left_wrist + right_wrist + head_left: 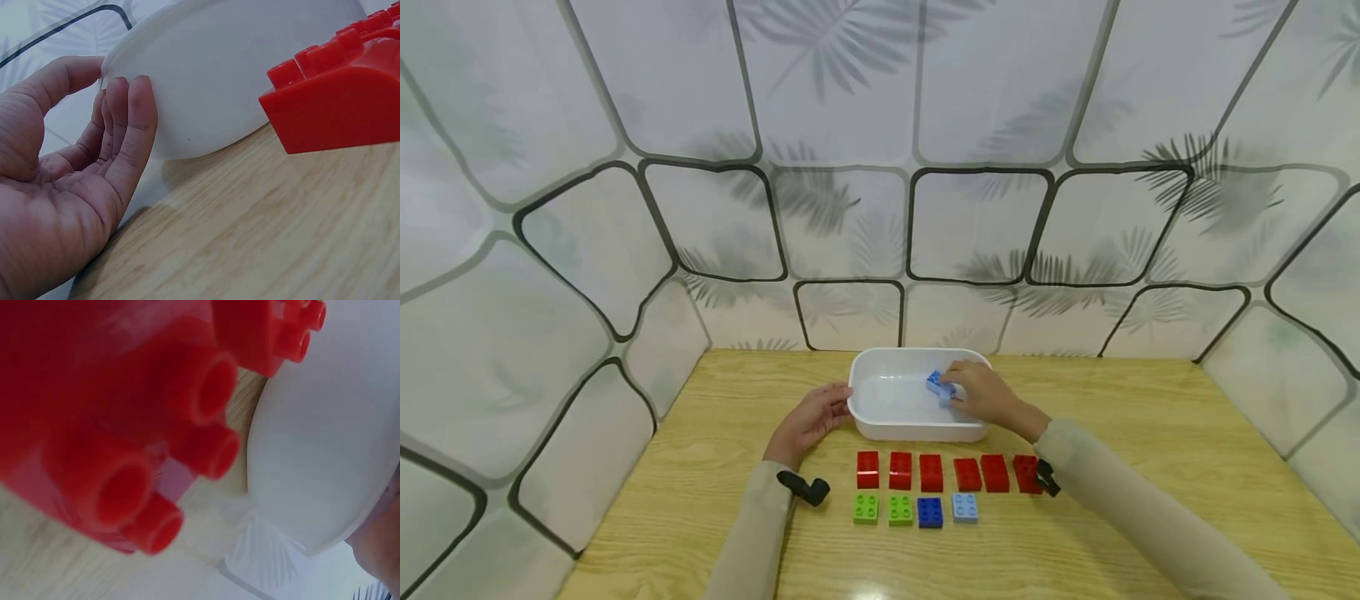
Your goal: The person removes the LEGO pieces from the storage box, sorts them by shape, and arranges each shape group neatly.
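A white plastic basin (887, 432) stands on the table. At its left end my left hand (814, 419) holds the rim, thumb at the edge and fingertips against the outer wall; in the left wrist view that hand (81, 162) shows its palm. My right hand (988, 393) reaches over the right end and pinches a light blue toy building brick (946, 395) inside the basin. Touching or close beside it is a blue studded brick (933, 379); the fingers partly hide both. The right wrist view shows only a bit of the right hand (378, 550) beyond the basin wall.
In front of the basin runs a row of several red bricks (932, 472), the rightmost partly under the right wrist strap. Nearer lie two green bricks (866, 509), a dark blue brick (930, 512) and a light blue brick (965, 507). A patterned fabric wall (850, 250) rises behind.
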Demonstrator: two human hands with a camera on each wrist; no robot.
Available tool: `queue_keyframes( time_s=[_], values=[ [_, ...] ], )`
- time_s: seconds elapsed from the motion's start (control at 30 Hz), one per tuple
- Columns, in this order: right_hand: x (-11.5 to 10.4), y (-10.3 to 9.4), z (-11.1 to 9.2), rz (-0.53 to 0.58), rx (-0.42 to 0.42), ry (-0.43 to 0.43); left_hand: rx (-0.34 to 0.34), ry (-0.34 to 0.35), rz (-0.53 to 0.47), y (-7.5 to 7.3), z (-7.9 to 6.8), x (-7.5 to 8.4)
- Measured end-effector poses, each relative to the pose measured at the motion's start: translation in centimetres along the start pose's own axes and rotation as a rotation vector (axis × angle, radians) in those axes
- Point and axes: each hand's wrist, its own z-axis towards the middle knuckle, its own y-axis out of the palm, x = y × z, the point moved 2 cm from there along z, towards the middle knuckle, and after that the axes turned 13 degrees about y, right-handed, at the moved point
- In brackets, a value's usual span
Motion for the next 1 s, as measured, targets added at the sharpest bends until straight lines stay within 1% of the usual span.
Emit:
queue_keyframes(
  time_s=[0.17, 0.33, 0.53, 0.7, 0.9, 1.0],
  values=[
    [-0.1, -0.4, -0.3, 0.027, 0.041, -0.017, -0.009, 0.0, 0.0, 0.2, 0.0, 0.1],
    [-0.4, -1.4, -0.8, 0.054, 0.075, -0.039, -0.014, 0.0, -0.005, 0.2, 0.1, 0.0],
    [-1.6, -3.1, -2.0, 0.059, 0.075, -0.057, -0.029, 0.017, 0.005, 0.3, 0.1, 0.0],
    [-2.9, -4.5, -3.1, 0.043, 0.075, -0.109, -0.022, 0.026, 0.017, 0.3, -0.1, 0.1],
    [-3.7, -5.3, -4.7, -0.02, 0.042, -0.173, -0.009, 0.017, 0.015, 0.1, -0.2, 0.0],
    [-4.0, -5.6, -5.2, -0.039, 0.033, -0.209, -0.021, 0.015, 0.018, -0.1, -0.1, 0.0]
  ],
)
